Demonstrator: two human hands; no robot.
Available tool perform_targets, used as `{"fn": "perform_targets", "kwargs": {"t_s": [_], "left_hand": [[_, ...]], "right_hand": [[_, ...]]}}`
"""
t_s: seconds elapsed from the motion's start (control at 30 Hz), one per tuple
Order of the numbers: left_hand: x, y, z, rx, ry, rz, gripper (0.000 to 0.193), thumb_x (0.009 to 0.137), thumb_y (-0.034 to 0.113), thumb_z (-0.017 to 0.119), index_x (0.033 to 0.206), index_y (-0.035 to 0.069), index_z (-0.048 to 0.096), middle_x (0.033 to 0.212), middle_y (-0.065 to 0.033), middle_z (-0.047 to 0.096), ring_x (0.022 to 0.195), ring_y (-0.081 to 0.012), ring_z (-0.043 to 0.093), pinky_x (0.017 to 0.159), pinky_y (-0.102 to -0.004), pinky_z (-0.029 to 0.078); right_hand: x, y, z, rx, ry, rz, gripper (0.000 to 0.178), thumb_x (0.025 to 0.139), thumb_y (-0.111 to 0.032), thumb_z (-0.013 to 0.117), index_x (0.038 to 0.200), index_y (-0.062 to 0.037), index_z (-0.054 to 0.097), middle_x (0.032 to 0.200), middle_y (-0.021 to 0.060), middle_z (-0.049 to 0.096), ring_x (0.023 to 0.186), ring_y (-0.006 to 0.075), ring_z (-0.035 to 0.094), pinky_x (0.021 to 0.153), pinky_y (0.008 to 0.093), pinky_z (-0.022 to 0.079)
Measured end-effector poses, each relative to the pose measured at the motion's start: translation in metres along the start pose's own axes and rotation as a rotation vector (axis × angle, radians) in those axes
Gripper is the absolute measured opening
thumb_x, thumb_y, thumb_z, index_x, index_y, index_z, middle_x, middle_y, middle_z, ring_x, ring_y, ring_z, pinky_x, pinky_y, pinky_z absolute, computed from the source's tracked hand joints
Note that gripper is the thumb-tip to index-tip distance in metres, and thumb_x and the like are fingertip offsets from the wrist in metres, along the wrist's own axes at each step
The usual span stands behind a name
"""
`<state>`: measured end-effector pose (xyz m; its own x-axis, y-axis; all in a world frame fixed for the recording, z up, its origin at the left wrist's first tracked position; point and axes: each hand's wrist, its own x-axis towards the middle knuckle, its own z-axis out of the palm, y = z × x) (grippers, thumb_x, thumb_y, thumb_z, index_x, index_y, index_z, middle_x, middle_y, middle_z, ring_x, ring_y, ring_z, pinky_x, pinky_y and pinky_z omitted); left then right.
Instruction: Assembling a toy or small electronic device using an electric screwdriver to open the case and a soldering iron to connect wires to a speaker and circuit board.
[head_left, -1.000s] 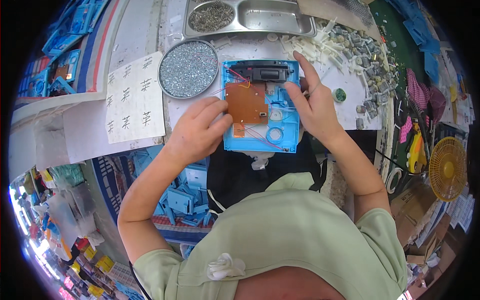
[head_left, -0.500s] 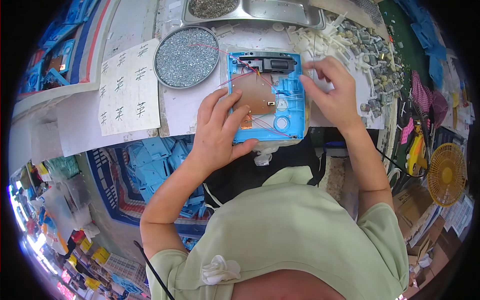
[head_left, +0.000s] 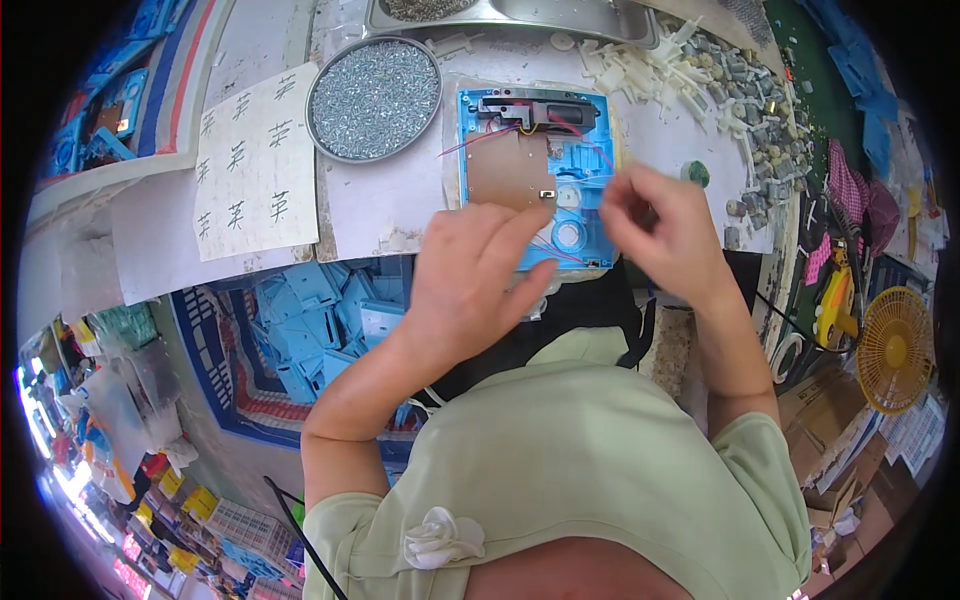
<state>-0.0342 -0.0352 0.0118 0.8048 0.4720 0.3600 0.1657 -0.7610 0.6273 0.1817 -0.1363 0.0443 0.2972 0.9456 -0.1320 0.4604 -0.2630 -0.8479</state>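
Note:
A blue plastic housing (head_left: 590,226) lies open side up on the table before me. Inside it are a brown circuit board (head_left: 505,168), a black mechanism (head_left: 555,115) along the far edge, and thin red wires (head_left: 592,140). My left hand (head_left: 475,270) is over the near left corner, fingertips by the board's near edge and thumb spread apart; it hides that corner. At the right edge, my right hand (head_left: 662,228) is closed in a pinch, with thin wires running from the housing toward its fingertips. Exactly what it pinches is partly hidden.
A round tray of small metal screws (head_left: 375,100) stands left of the housing, beside a handwritten paper sheet (head_left: 255,165). White plastic parts (head_left: 650,70) and small motors (head_left: 745,110) are heaped at right. A green roll (head_left: 695,173) lies near my right hand. Below left is a crate of blue housings (head_left: 225,370).
My left hand has moved right and nearer me over the housing. My right hand has come down and closed into a pinch, uncovering the green roll. The view has shifted slightly.

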Motion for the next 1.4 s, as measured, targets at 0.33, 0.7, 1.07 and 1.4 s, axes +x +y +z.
{"fn": "perform_targets", "kwargs": {"t_s": [0.33, 0.7, 1.07, 1.4], "left_hand": [[-0.009, 0.01, 0.017, -0.042, -0.172, 0.357, 0.023, 0.081, 0.016, 0.069, 0.103, 0.009, 0.071, 0.087, -0.0023, 0.056, 0.082, -0.0199, 0.06, 0.073, -0.037, 0.044], [-0.062, -0.023, -0.019, 0.154, -0.053, -0.053, 0.021, 0.074, 0.011, 0.08, 0.074, 0.011, 0.059, 0.071, -0.0057, 0.049, 0.062, -0.0269, 0.055, 0.057, -0.0391, 0.045], [-0.022, -0.021, -0.051, -0.092, -0.27, -0.011, 0.018, 0.078, 0.01, 0.08, 0.092, 0.008, 0.068, 0.085, -0.0085, 0.062, 0.074, -0.0317, 0.063, 0.063, -0.0406, 0.051], [-0.019, -0.064, -0.021, -0.307, -0.237, 0.167, 0.023, 0.076, 0.01, 0.087, 0.096, 0.01, 0.076, 0.081, -0.0057, 0.061, 0.071, -0.0239, 0.063, 0.059, -0.0352, 0.051]], "right_hand": [[-0.009, -0.002, -0.004, -0.035, -0.163, -0.59, 0.024, 0.078, -0.017, 0.078, 0.099, -0.0064, 0.074, 0.095, 0.0042, 0.067, 0.094, 0.0297, 0.06, 0.085, 0.0436, 0.048], [-0.006, -0.006, 0.077, -0.444, 0.026, -0.627, 0.035, 0.073, -0.016, 0.081, 0.106, -0.0103, 0.072, 0.1, 0.003, 0.064, 0.098, 0.026, 0.058, 0.091, 0.0441, 0.042], [-0.009, -0.02, 0.09, -0.527, 0.012, -0.542, 0.024, 0.071, -0.022, 0.079, 0.086, -0.0117, 0.064, 0.096, 0.0037, 0.062, 0.092, 0.0256, 0.055, 0.08, 0.0426, 0.04], [0.132, 0.02, -0.137, 0.169, 0.657, -0.303, 0.019, 0.092, -0.019, 0.075, 0.101, -0.0019, 0.074, 0.083, -0.0001, 0.069, 0.074, 0.0076, 0.059, 0.069, 0.0248, 0.048]]}}
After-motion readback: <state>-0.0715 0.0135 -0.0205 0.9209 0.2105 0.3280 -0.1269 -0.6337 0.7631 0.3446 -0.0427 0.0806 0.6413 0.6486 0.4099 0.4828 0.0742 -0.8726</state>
